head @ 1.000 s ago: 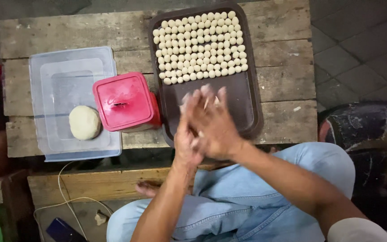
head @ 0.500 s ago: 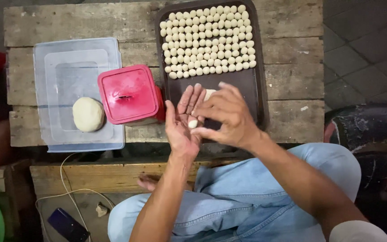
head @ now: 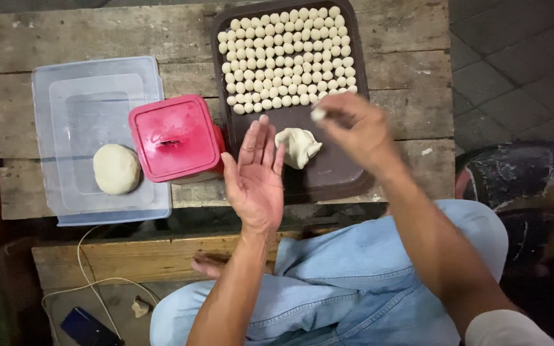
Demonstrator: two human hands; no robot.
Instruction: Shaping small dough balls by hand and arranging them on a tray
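Between the right hand's (head: 354, 131) fingertips sits a small dough ball (head: 318, 115), pinched tight. Just beyond it lie many rows of finished balls (head: 286, 54) on the dark tray (head: 328, 179). Beside the grip, the left hand (head: 256, 173) is flat, open and holds nothing. A dough lump (head: 297, 146) between the hands waits, and a bigger dough round (head: 117, 168) rests farther left in the clear box (head: 59, 83). The red tub (head: 173, 138) hides its inside.

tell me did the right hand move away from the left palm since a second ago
Yes. The right hand, pinching a small dough ball, has left the left hand and gone up toward the rows of balls on the dark tray.
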